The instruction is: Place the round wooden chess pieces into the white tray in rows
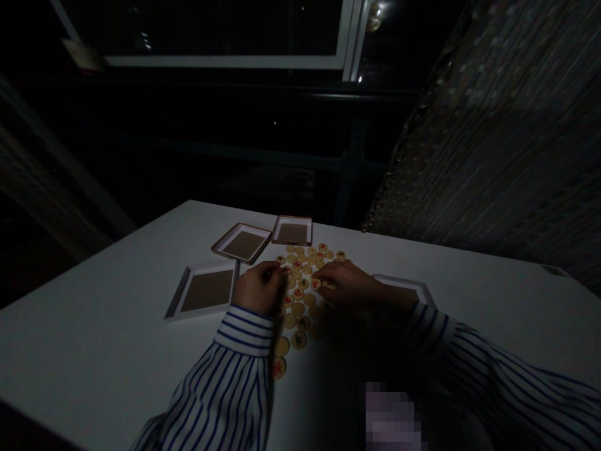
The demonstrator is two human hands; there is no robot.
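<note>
Round wooden Chinese chess pieces (299,340) lie spread over the white table, some showing red or black characters, others blank. My left hand (257,288) is at the left edge of the spread, thumb and forefinger pinched on a red-marked Chinese chess piece (286,270). From the right, my right hand (350,283) reaches in, its fingertips closed at another red-marked piece (315,284). Its lower fingers are in shadow, and some pieces beneath are hard to make out.
Three shallow open box parts stand left and behind: a near-left tray (235,285), a middle tray (253,252) and a back tray (310,232). Another tray (425,293) is partly hidden behind my right forearm. A bead curtain (469,156) hangs at right beyond the table (117,326).
</note>
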